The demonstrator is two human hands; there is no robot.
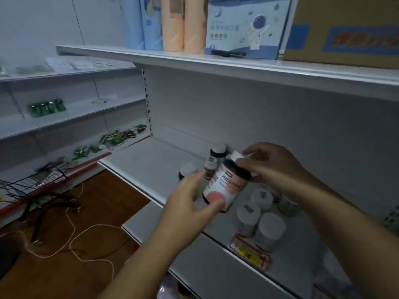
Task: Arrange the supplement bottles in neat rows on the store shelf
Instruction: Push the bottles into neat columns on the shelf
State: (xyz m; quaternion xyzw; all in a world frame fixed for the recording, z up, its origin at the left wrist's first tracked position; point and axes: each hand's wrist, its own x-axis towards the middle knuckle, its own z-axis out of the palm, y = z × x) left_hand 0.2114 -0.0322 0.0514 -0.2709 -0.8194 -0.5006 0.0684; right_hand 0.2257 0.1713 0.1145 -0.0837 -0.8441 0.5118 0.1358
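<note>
A dark supplement bottle (226, 186) with a pink label and white cap hangs tilted above the white shelf (151, 160). My right hand (272, 162) grips its cap end from above. My left hand (190, 203) holds its lower end, thumb pressed on the label. Behind it on the shelf stand a tall dark bottle (218, 151), a small brown bottle (210, 168) and another white-capped bottle (187, 170), partly hidden by my left hand. Three white-capped bottles (271, 228) cluster at the right, beside a flat red and yellow packet (250, 251).
The shelf above (194, 61) carries boxes, paper rolls and a cardboard carton. Left shelves hold green packets (121, 135). A black wire basket (32, 182) and loose cords (71, 240) lie over the brown floor. A lower shelf edge (151, 236) juts out below.
</note>
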